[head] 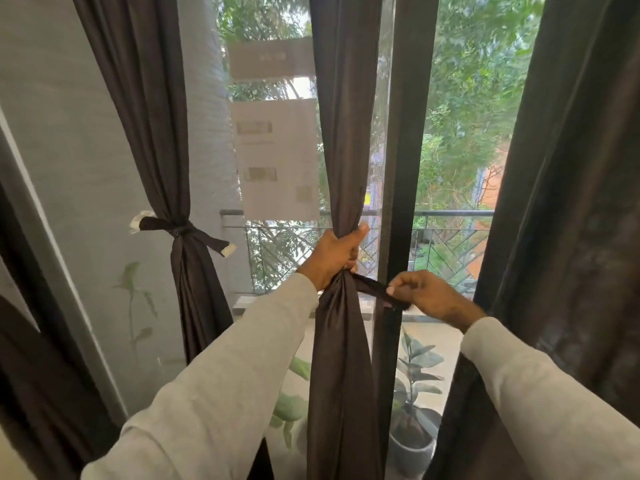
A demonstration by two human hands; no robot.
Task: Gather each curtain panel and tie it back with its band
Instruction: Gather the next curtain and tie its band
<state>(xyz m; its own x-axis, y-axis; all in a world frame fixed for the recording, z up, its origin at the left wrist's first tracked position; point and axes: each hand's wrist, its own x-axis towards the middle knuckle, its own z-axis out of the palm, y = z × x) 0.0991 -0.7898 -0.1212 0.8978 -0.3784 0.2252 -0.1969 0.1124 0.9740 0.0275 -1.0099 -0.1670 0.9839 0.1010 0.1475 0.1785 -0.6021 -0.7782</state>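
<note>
Left hand: the left hand (337,252) has its fingers wrapped tight round the middle curtain panel (346,140), bunching it into a rope right in front of the window frame (398,168).
Right hand: the right hand (420,294) pinches the free end of the dark band (372,289), fingers curled on it, just off to the right of the bunch.
Where the band is: it comes out from right under the left fist and runs sideways to the right hand, pretty much level, a touch lower at the right end. So its long axis crosses the panel, which hangs straight up and down.
What the next move hangs on: looks to me like the band needs to go round the gathered cloth just below the left fist. The right hand holds the loose end, so it's the one to do the wrapping while the left keeps the bunch together.
Curtain count: three panels I can count. The left panel (156,133) is already tied with its own band (180,230), the middle one is in hand, and the right panel (571,202) hangs loose.
Bands: two visible; can't see one for the right panel.
Other stuff: one potted plant (412,410) outside behind the glass.
</note>
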